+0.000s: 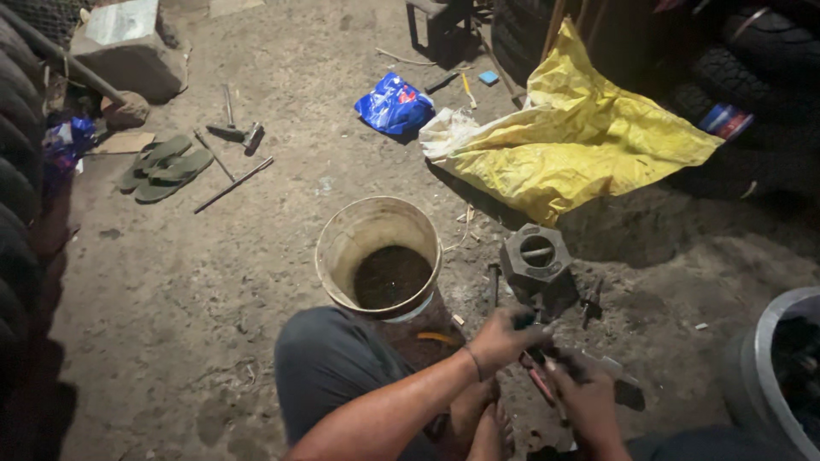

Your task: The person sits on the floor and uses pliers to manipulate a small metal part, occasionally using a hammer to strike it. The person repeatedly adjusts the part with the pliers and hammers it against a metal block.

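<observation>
beside the bucket (378,256) on the dirt floor (213,290), left hand (504,337) and right hand (589,397) pinch a small dark tool (547,363), fingers curled tight, seemingly mid-adjustment, needing steady grip.

The bucket (378,256) stands left of the hexagonal block (535,260), with the sack (581,141) behind them.

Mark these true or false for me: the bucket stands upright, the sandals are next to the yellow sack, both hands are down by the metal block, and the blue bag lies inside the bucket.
1. The bucket stands upright. True; dark matter lies in its bottom.
2. The sandals lie beside the yellow sack. False: they are far to the left, near the hammer.
3. The left hand and right hand are close to the metal block. True; they hold small dark parts just below it.
4. The blue bag lies in the bucket. False: it lies on the ground beyond it.
</observation>
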